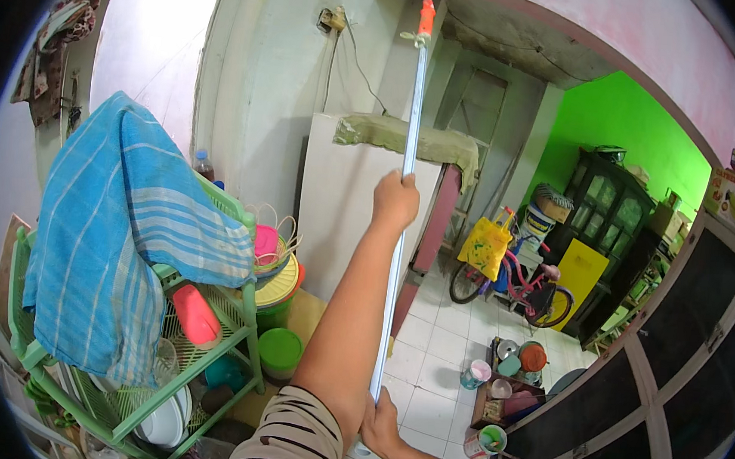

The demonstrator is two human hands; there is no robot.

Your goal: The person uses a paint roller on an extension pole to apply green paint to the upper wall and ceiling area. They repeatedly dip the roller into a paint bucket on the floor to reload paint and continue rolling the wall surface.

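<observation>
A long, thin pole (413, 116), pale blue and white, rises almost upright before me. My left hand (398, 196) grips it about midway, with the arm stretched out. Lower down, close to my body, my right hand (381, 421) is closed around the same pole near its lower visible end. An orange-red end piece (427, 17) tops the pole, with pale string or cloth tied just beneath it. A thin white line or rod runs from that piece up past the picture's rim. Behind the pole stands a refrigerator-like white cabinet (357, 190) with a green cloth (375, 133) on top.
On the left, a green plastic dish rack (180, 386) carries a blue striped towel (90, 220) and dishes. A bicycle (525, 277) stands farther back right. Crockery in a wooden crate (479, 410) and a small bucket (476, 374) sit on the tiled floor beside a dark-panelled door (600, 403).
</observation>
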